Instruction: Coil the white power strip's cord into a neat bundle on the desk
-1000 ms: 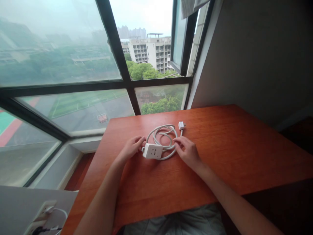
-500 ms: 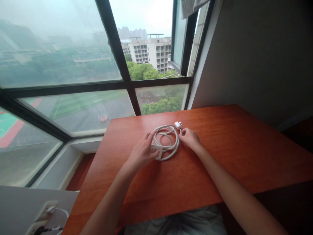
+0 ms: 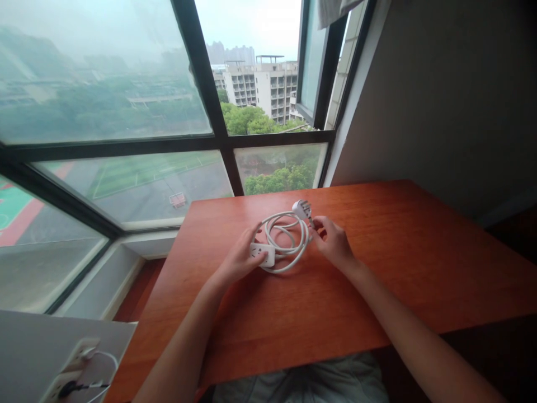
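A white power strip (image 3: 263, 253) lies on the red-brown wooden table (image 3: 377, 268), with its white cable (image 3: 289, 238) coiled beside it. My left hand (image 3: 239, 260) rests over the strip's left end, fingers curled on it. My right hand (image 3: 333, 240) pinches the cable just below the white plug (image 3: 302, 208), which is raised off the table and tilted up.
Large windows with dark frames (image 3: 218, 140) stand right behind the table's far edge. A grey wall (image 3: 440, 95) closes the right side. At the lower left, a wall socket (image 3: 73, 369) holds plugged-in white leads.
My left hand has moved onto the power strip. My right hand has gone from the coil to the cable end and lifted the plug off the table.
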`<action>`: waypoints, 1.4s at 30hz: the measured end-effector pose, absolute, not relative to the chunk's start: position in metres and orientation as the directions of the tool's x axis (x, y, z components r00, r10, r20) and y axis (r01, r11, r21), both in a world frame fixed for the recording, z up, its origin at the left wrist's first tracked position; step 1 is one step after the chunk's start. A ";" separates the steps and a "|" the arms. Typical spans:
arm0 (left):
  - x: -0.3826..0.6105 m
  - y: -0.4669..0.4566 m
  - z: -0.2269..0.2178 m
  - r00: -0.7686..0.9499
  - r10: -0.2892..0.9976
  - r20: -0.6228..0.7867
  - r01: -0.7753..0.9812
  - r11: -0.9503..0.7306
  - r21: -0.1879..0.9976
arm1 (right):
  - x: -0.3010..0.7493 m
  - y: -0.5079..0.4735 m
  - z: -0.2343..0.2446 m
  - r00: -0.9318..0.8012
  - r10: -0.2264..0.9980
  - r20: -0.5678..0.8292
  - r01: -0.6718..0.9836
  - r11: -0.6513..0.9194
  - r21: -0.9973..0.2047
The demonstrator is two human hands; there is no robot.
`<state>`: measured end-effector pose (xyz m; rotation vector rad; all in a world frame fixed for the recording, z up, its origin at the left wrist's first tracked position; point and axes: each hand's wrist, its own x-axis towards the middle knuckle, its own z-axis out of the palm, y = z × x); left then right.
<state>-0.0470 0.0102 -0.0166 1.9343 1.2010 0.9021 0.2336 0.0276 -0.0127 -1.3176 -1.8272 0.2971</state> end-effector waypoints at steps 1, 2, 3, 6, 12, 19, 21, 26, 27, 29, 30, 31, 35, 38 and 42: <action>-0.047 0.011 -0.018 0.331 0.921 0.203 0.434 -0.340 0.835 | 0.234 0.028 -0.010 -0.170 0.849 0.501 0.698 0.462 -0.547; -0.046 0.011 -0.018 0.330 0.922 0.204 0.420 -0.337 0.843 | 0.235 0.028 -0.007 -0.254 0.823 0.508 0.717 0.513 -0.472; -0.046 0.011 -0.019 0.328 0.922 0.207 0.410 -0.337 0.848 | 0.235 0.029 -0.003 -0.340 0.792 0.507 0.725 0.564 -0.395; -0.044 0.011 -0.019 0.312 0.920 0.236 0.402 -0.353 0.845 | 0.231 0.031 0.010 -0.539 0.713 0.449 0.707 0.673 -0.219; -0.037 0.004 -0.009 0.316 0.894 0.318 0.495 -0.441 0.748 | 0.210 0.031 0.030 -0.486 0.818 0.307 0.814 0.552 -0.182; -0.030 -0.004 -0.004 0.325 0.875 0.360 0.579 -0.485 0.655 | 0.191 0.028 0.033 -0.402 0.876 0.269 0.895 0.438 -0.089; -0.028 -0.005 -0.004 0.319 0.876 0.361 0.601 -0.482 0.638 | 0.188 0.030 0.034 -0.439 0.865 0.242 0.885 0.463 -0.053; -0.022 -0.009 0.002 0.348 0.868 0.355 0.657 -0.496 0.567 | 0.182 0.037 0.035 -0.500 0.841 0.206 0.849 0.524 -0.076; -0.022 -0.009 0.004 0.358 0.866 0.348 0.663 -0.499 0.559 | 0.183 0.038 0.032 -0.481 0.851 0.212 0.858 0.507 -0.089; -0.023 -0.009 0.006 0.372 0.867 0.331 0.661 -0.498 0.562 | 0.187 0.038 0.024 -0.427 0.865 0.263 0.873 0.471 -0.131; -0.025 -0.009 0.006 0.375 0.869 0.321 0.653 -0.494 0.575 | 0.191 0.038 0.018 -0.387 0.868 0.312 0.875 0.452 -0.172; -0.028 -0.007 0.006 0.377 0.873 0.310 0.642 -0.488 0.591 | 0.195 0.038 0.012 -0.332 0.869 0.367 0.872 0.431 -0.232; -0.039 0.001 -0.003 0.363 0.893 0.266 0.594 -0.442 0.672 | 0.218 0.037 -0.011 -0.015 0.877 0.479 0.762 0.321 -0.563; -0.046 0.006 -0.011 0.285 0.933 0.221 0.551 -0.348 0.758 | 0.236 0.037 -0.022 0.098 0.909 0.404 0.705 0.224 -0.673; -0.047 0.009 -0.017 0.165 0.977 0.135 0.455 -0.197 0.869 | 0.244 0.030 -0.028 0.002 0.994 0.109 0.663 0.080 -0.744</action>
